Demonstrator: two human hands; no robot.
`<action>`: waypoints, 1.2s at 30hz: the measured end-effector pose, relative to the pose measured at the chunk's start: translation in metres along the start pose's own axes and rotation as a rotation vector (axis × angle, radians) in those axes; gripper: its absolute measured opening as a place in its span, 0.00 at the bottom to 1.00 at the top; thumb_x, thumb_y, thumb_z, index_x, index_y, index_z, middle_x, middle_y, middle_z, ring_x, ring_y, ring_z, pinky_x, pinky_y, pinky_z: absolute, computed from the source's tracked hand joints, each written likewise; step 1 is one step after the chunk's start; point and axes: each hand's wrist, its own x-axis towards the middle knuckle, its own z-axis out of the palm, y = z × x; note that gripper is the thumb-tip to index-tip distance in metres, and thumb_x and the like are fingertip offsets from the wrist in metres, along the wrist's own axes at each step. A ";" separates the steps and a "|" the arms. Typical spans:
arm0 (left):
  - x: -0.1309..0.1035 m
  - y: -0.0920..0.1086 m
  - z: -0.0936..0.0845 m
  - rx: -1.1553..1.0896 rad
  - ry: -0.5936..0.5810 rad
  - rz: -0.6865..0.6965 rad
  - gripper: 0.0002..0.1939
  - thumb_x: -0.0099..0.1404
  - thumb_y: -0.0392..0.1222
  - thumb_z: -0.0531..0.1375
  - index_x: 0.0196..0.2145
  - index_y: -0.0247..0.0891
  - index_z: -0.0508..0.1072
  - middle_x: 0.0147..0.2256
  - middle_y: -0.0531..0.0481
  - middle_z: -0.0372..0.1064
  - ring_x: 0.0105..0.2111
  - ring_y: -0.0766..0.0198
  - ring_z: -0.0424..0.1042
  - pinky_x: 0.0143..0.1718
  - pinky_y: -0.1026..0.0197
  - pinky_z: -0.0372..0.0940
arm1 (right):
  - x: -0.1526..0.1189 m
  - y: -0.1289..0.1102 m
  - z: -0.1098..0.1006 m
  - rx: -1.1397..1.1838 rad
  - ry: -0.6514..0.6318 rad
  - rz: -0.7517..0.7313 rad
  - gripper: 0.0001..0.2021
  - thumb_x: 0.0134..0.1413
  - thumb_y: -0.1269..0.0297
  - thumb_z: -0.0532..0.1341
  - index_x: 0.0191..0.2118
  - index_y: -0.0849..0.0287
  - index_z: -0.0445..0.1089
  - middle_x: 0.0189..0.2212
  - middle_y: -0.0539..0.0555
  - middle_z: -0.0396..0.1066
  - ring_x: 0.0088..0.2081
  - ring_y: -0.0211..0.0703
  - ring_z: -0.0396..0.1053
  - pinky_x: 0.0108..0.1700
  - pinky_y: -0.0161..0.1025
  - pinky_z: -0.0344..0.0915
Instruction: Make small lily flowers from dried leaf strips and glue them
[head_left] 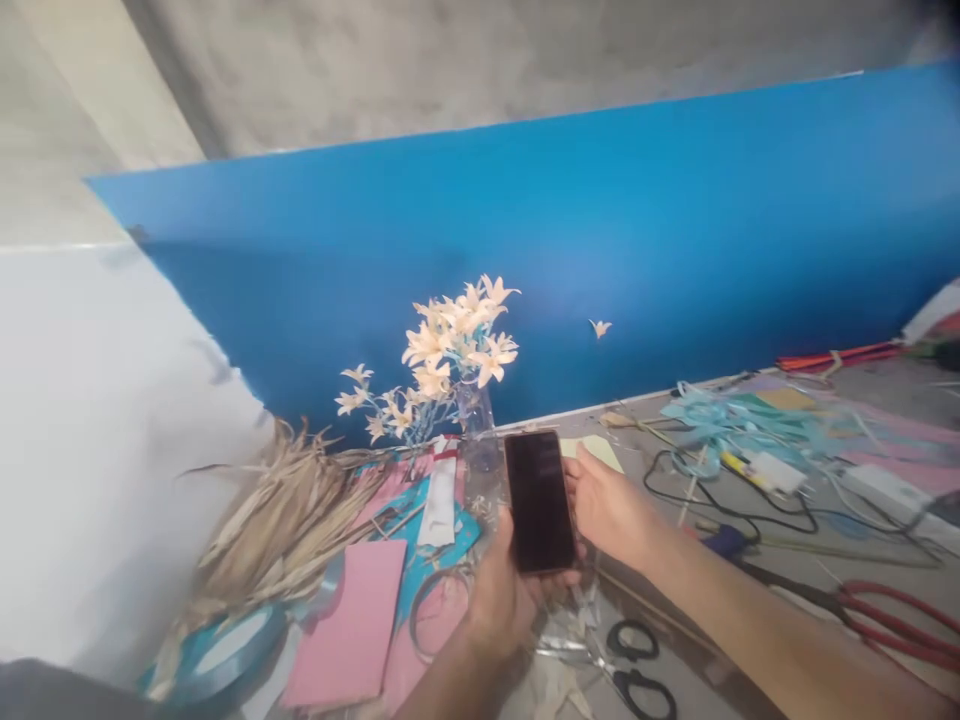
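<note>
A smartphone (540,505) with a dark screen is held upright in front of me, over the cluttered work surface. My left hand (504,580) grips it from below and along its left edge, some fingers hidden behind it. At its right edge, my right hand (604,500) has its fingers closed on the side; the fingertips are partly hidden. Behind the phone stands a clear bottle (477,425) holding cream-coloured artificial flowers (461,335). Black-handled scissors (634,660) lie just below my right wrist.
Dried husks (277,520) are heaped at left, near blue ribbon (232,655), pink sheets (356,620) and a tape roll (439,612). On the right lie tangled light-blue strips (727,425), a black cable (735,510) and red-handled shears (896,620). A blue wall panel (637,220) stands behind.
</note>
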 end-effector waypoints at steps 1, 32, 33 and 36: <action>0.001 0.002 -0.001 -0.007 -0.054 -0.037 0.34 0.70 0.61 0.49 0.49 0.24 0.75 0.40 0.31 0.77 0.37 0.48 0.78 0.32 0.56 0.71 | -0.004 -0.002 -0.002 -0.046 -0.036 -0.014 0.17 0.61 0.50 0.60 0.39 0.61 0.73 0.25 0.52 0.72 0.23 0.40 0.68 0.24 0.36 0.65; -0.014 0.001 0.002 -0.143 -0.317 -0.164 0.38 0.68 0.65 0.48 0.53 0.25 0.73 0.48 0.29 0.73 0.41 0.48 0.75 0.35 0.55 0.65 | -0.022 0.004 -0.032 -0.411 -0.073 -0.212 0.18 0.54 0.52 0.67 0.44 0.61 0.76 0.28 0.54 0.72 0.25 0.38 0.67 0.26 0.35 0.67; -0.014 0.001 0.002 -0.149 -0.290 -0.156 0.37 0.68 0.65 0.48 0.53 0.26 0.73 0.46 0.30 0.74 0.40 0.49 0.75 0.34 0.56 0.65 | -0.020 0.002 -0.035 -0.493 0.037 -0.305 0.16 0.55 0.52 0.67 0.41 0.61 0.77 0.30 0.55 0.73 0.28 0.39 0.68 0.29 0.34 0.66; -0.010 0.001 0.000 -0.176 -0.213 -0.153 0.35 0.67 0.65 0.49 0.50 0.30 0.74 0.42 0.35 0.75 0.38 0.52 0.75 0.31 0.58 0.63 | -0.021 -0.004 -0.041 -0.747 0.196 -0.529 0.16 0.60 0.51 0.62 0.32 0.59 0.76 0.24 0.53 0.70 0.25 0.38 0.64 0.28 0.35 0.61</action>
